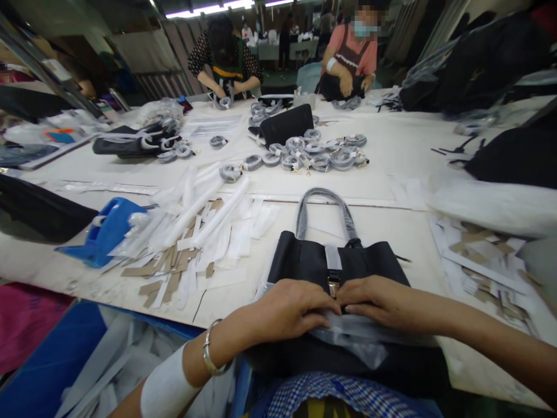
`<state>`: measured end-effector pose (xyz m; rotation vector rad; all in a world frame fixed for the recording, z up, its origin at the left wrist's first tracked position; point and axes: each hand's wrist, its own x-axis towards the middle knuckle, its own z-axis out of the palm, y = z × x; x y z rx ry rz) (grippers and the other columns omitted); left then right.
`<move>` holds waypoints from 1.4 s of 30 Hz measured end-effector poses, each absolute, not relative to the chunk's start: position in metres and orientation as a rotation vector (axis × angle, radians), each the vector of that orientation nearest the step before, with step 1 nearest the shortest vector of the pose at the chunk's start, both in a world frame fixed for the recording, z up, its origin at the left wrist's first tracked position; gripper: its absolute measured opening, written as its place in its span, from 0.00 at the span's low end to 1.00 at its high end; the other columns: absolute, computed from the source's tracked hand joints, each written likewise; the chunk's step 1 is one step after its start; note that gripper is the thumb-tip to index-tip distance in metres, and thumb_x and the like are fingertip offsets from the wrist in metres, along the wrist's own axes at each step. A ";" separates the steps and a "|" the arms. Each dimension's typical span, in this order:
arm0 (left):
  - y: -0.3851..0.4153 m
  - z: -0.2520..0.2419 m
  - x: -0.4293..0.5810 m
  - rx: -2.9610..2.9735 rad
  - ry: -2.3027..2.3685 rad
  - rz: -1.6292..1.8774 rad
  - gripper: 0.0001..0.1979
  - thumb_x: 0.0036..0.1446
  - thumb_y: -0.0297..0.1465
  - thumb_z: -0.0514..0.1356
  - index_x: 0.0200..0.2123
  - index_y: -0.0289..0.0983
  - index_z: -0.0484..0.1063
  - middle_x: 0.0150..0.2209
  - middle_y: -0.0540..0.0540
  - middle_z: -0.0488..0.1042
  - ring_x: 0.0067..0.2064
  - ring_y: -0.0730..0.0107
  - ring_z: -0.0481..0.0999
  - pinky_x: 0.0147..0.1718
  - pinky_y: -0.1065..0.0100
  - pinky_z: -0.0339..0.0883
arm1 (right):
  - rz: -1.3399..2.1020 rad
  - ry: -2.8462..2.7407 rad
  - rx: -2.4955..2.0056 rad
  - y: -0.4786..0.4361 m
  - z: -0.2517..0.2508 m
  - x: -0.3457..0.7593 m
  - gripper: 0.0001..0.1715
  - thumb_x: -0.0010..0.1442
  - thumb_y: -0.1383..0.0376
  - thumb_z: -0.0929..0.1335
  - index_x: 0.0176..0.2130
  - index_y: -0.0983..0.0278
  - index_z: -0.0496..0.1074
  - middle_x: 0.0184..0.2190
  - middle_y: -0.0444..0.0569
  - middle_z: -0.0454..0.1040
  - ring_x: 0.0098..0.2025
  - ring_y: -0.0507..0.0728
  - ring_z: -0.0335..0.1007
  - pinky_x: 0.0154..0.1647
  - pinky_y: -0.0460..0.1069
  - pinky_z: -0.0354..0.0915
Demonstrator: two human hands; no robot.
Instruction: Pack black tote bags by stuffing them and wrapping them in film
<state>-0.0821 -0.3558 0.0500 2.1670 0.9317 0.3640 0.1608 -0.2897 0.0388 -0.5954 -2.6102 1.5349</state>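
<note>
A black handbag (pixel 300 261) lies flat on a long white table (pixel 391 168) at the 6 o'clock edge, right in front of the person wearing the camera. Its grey-wrapped handle (pixel 322 200) arches away toward 12 o'clock. The left hand (pixel 289 307) and the right hand (pixel 378 299) rest side by side on the bag's near part, knuckles up and fingers bent. Their fingertips meet just below a small metal clasp (pixel 333 285) at the bag's middle. Both hands press on a clear plastic sheet (pixel 354 342) that covers the bag's near end (whether the fingers pinch the sheet or only press it cannot be told). A silver bracelet (pixel 209 351) circles the left wrist.

At 9 o'clock from the bag lies a loose heap of white and brown paper strips (pixel 195 244), with a blue tape dispenser (pixel 104 232) just beyond it. Toward 12 o'clock, mid-table, sits a cluster of coiled straps (pixel 313 154) beside a second black bag (pixel 287 125). At the far edge two seated co-workers (pixel 226 64) handle similar coils with their own hands.
</note>
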 end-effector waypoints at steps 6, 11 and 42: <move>-0.355 0.040 -0.077 2.298 1.185 0.344 0.19 0.64 0.32 0.60 0.58 0.44 0.67 0.50 0.47 0.77 0.50 0.63 0.75 0.51 0.64 0.67 | 1.581 -2.626 -0.724 -0.275 0.052 0.160 0.17 0.66 0.60 0.62 0.41 0.59 0.80 0.33 0.44 0.80 0.34 0.56 0.74 0.37 0.48 0.66; -0.361 0.034 -0.072 2.265 1.390 0.300 0.20 0.66 0.36 0.56 0.61 0.46 0.63 0.53 0.47 0.75 0.51 0.60 0.75 0.51 0.58 0.68 | 1.249 -2.635 -1.124 -0.287 0.048 0.177 0.19 0.66 0.52 0.63 0.38 0.58 0.78 0.30 0.45 0.79 0.31 0.57 0.74 0.32 0.49 0.65; -0.318 0.062 -0.050 1.853 0.917 0.026 0.24 0.59 0.43 0.61 0.55 0.38 0.72 0.32 0.48 0.77 0.31 0.69 0.73 0.31 0.71 0.64 | -0.064 -2.132 -0.952 -0.398 -0.004 0.189 0.25 0.61 0.76 0.67 0.57 0.63 0.66 0.42 0.50 0.78 0.43 0.57 0.73 0.48 0.52 0.68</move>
